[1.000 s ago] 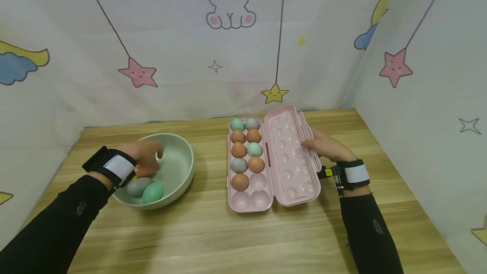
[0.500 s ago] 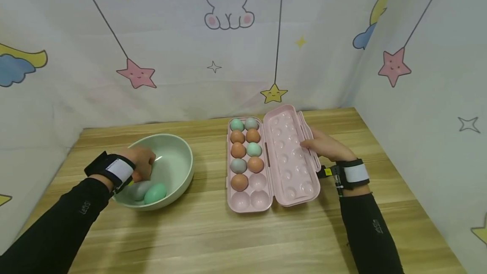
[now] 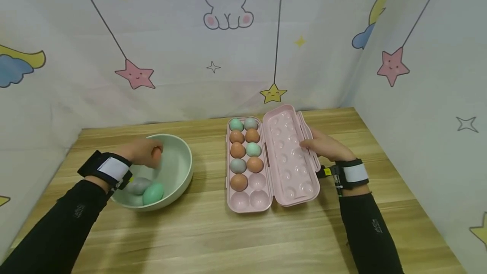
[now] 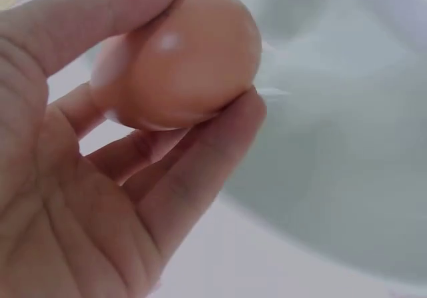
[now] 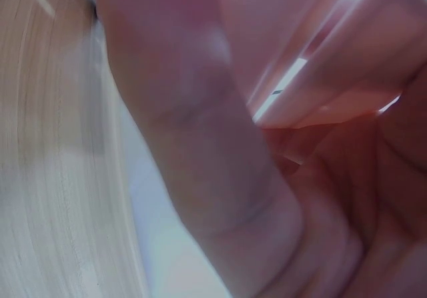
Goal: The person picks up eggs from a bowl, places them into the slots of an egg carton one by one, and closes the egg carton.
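My left hand [image 3: 141,152] pinches a brown egg [image 4: 183,58] between thumb and fingers, above the pale green bowl [image 3: 184,162]. A grey egg [image 3: 138,185] and a green egg [image 3: 153,193] lie in the bowl below it. My right hand [image 3: 329,145] grips the outer edge of the pink egg carton's lid [image 3: 283,155], thumb on the inner face. The lid stands swung out to the right. In the carton base [image 3: 251,211] sit brown, grey and green eggs, with bare cups at the near end. The right wrist view shows my thumb [image 5: 193,138] close up against the pink plastic.
Everything stands on a wood-grain table [image 3: 190,240]. A white cloth [image 3: 182,41] printed with stars and a rabbit hangs behind it, and another side of cloth [image 3: 430,109] runs along the right.
My left hand reached down into the bowl, took hold of the brown egg and has risen with it. The right hand has stayed on the lid.
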A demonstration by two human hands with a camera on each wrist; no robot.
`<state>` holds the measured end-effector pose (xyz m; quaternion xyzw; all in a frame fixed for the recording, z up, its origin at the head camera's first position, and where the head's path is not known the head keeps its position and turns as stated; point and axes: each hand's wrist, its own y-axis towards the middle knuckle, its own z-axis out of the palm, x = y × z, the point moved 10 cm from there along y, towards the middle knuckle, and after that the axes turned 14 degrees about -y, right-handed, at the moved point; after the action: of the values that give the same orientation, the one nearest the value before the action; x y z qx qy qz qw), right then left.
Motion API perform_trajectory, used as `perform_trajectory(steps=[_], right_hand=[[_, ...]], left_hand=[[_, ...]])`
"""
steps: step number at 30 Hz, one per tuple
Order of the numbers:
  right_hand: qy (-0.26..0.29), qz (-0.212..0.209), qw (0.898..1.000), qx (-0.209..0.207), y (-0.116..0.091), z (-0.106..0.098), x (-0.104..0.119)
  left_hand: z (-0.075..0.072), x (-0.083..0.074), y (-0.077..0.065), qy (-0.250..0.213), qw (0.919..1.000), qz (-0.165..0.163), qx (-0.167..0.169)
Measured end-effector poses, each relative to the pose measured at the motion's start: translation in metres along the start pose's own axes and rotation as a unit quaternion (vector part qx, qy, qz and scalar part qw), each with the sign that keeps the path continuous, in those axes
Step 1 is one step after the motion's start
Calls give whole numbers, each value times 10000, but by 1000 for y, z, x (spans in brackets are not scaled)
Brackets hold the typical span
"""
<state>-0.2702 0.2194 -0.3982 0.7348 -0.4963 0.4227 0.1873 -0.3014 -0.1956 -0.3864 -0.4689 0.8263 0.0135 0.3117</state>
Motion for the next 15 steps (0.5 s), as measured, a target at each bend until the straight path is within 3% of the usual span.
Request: perform_trajectory(steps=[5, 8, 11, 15], right_hand=[[28, -21, 10000, 4, 1, 1, 1], [10, 0, 10000, -9, 2, 1, 1], [-9, 43, 10000, -31, 1, 0, 0], [4, 64, 10000, -19, 0, -1, 1]], left_hand=[[-27, -50, -1, -21, 9989, 316, -359], [-32, -84, 1, 122, 9972, 512, -528], [-23, -117, 7, 271, 9947, 835, -534], [0, -149, 17, 318, 9909, 1269, -317]])
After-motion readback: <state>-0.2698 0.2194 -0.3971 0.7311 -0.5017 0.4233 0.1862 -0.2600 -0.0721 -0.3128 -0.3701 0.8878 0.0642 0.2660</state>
